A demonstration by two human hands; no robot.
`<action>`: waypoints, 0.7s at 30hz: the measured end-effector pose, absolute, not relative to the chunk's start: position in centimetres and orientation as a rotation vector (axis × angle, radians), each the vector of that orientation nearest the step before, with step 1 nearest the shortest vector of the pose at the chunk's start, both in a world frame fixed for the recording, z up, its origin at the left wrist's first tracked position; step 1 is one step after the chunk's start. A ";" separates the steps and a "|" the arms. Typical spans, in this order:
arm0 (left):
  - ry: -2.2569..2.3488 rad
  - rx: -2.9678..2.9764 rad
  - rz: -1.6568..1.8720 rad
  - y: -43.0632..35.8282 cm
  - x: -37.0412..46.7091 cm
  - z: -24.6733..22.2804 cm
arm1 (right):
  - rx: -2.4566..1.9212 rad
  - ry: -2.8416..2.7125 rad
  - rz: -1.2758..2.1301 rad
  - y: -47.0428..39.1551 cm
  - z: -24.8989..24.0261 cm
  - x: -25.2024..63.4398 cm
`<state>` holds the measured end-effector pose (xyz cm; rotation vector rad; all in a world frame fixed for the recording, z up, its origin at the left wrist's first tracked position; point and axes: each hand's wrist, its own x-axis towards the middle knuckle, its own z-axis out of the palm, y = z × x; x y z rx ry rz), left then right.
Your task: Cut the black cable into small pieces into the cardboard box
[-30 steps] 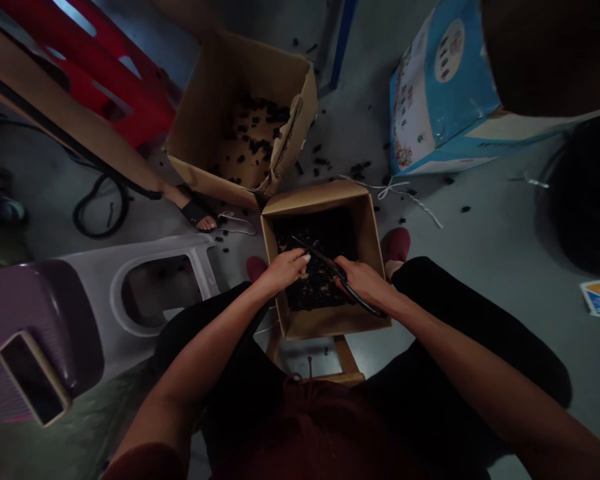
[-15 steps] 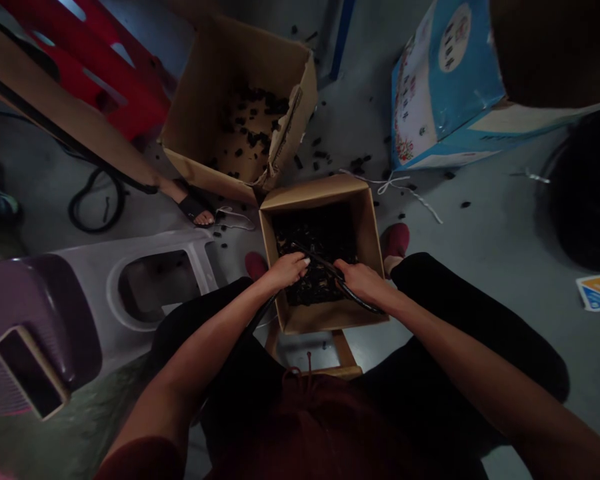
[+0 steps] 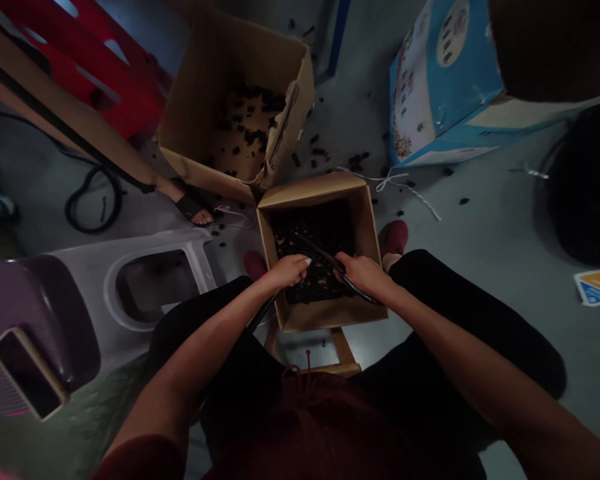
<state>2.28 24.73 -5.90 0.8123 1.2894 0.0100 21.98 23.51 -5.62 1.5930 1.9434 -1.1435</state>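
My right hand (image 3: pixel 361 273) is wrapped round a pair of long dark scissors (image 3: pixel 316 249), over the open cardboard box (image 3: pixel 335 315) between my knees. Their blades point away to the upper left, and one handle curves down by my wrist. My left hand (image 3: pixel 289 271) is closed in a pinch over the left side of the same box. A black strip (image 3: pixel 261 315) runs from it back under my forearm; its end at the fingers is too dark to make out. Small black pieces (image 3: pixel 320 283) cover the bottom of the box.
A larger cardboard box (image 3: pixel 200 167) with scattered black pieces stands beyond. A blue-white carton (image 3: pixel 467 60) is at upper right. On the left are a grey plastic stool (image 3: pixel 115 267), another person's foot (image 3: pixel 200 216) and a black cable coil (image 3: pixel 93 200). White string (image 3: pixel 420 197) lies on the floor.
The scissors in my right hand have shifted slightly, their blades now farther apart from my left fingers. My left hand stays nearly in place. The view has moved a little.
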 end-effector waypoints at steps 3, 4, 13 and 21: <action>1.273 0.711 0.103 26.0 2.0 -4.8 | 1.799 1.938 -1.201 24.8 -5.3 23.0; 1.271 0.665 0.147 26.5 1.8 -4.4 | 1.881 1.936 -1.266 25.2 -5.2 23.3; 0.999 0.590 0.284 27.8 2.3 -1.8 | 2.177 1.630 -2.395 26.7 -3.8 22.5; 0.895 0.584 0.298 26.1 3.6 -2.8 | 2.165 1.480 -2.545 26.5 -3.4 21.6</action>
